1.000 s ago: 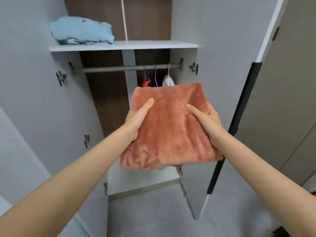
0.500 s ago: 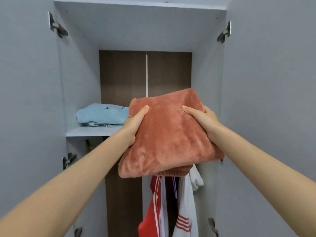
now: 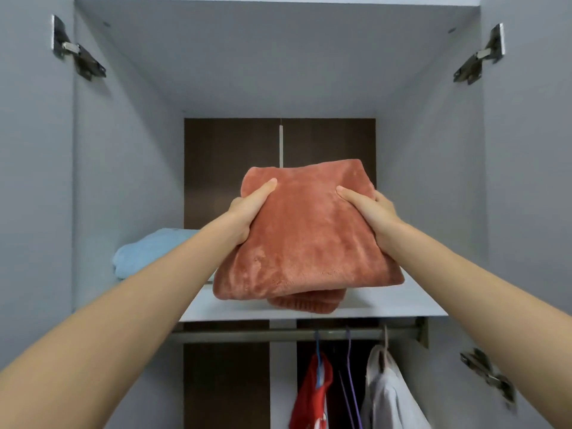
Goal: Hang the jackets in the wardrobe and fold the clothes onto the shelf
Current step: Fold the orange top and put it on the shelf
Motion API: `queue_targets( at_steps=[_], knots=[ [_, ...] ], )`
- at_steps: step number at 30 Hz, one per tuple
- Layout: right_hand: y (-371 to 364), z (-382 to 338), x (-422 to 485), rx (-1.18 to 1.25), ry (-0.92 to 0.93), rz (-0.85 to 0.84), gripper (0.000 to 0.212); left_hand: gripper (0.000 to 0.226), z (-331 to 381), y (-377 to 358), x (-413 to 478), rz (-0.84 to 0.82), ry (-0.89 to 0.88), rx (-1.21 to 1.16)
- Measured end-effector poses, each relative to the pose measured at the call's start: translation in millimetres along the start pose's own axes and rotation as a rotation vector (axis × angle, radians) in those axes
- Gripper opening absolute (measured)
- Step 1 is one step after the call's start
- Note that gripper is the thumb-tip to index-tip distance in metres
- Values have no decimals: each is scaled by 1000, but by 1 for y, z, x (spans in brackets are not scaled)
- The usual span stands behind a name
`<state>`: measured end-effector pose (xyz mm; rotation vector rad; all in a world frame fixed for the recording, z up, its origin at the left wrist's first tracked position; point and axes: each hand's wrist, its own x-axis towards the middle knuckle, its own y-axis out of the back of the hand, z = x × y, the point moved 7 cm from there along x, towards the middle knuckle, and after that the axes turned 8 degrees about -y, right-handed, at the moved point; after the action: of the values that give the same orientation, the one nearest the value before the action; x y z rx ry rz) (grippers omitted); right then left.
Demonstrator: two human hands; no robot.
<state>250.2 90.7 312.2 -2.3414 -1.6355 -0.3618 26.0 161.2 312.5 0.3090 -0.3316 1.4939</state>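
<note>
A folded, fluffy rust-orange garment [image 3: 305, 239] is held up in front of the wardrobe's upper compartment, just above the white shelf [image 3: 402, 301]. My left hand [image 3: 247, 209] grips its left side, thumb on top. My right hand [image 3: 370, 213] grips its right side the same way. A folded light-blue garment [image 3: 148, 255] lies on the shelf at the left. Below the shelf, a red jacket [image 3: 311, 394] and a white jacket [image 3: 390, 394] hang from the rail [image 3: 247, 335].
Both wardrobe doors stand open, with metal hinges at the upper left [image 3: 77, 54], upper right [image 3: 479, 60] and lower right [image 3: 489, 373]. A purple hanger [image 3: 351, 376] hangs between the two jackets. The back panel [image 3: 229, 168] is dark brown.
The view has tilted upward and closer to the shelf. Both hands have lifted the orange garment from rail height to just over the shelf's front edge.
</note>
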Motion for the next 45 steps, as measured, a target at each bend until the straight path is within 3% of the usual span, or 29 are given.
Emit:
queue_targets(
  at_steps=[11,15,19,21,23,24,26,28,30,33,40,45],
  knots=[
    [-184,7,137,304,-151,-129,58,103,40,148,156,172,-161,261],
    [-254,21,166,348,-238,-184,59,88,45,205,187,334,-269,424],
    [-284,58,180,125,-240,-34,64,62,19,230,185,549,-433,880],
    [-288,69,182,-43,-252,-37,65,39,7,225,186,485,-478,1048],
    [-295,65,184,-169,-176,-127,58,26,-9,217,191,261,-328,960],
    [-301,60,184,-257,-88,-196,52,33,-17,209,190,141,-234,926],
    [-316,51,177,-415,97,-309,42,51,-23,192,185,16,-198,1107],
    [-329,50,168,-534,217,-364,41,49,-21,182,177,87,-304,1349],
    [-339,52,163,-619,278,-386,43,46,-21,180,167,179,-397,1436],
    [-353,63,159,-732,314,-449,46,44,-30,194,165,233,-456,1409],
    [-350,104,152,-860,283,-459,48,43,-66,206,166,151,-483,1310],
    [-327,92,145,-907,338,-447,48,45,-50,195,162,104,-373,1347]
  ],
)
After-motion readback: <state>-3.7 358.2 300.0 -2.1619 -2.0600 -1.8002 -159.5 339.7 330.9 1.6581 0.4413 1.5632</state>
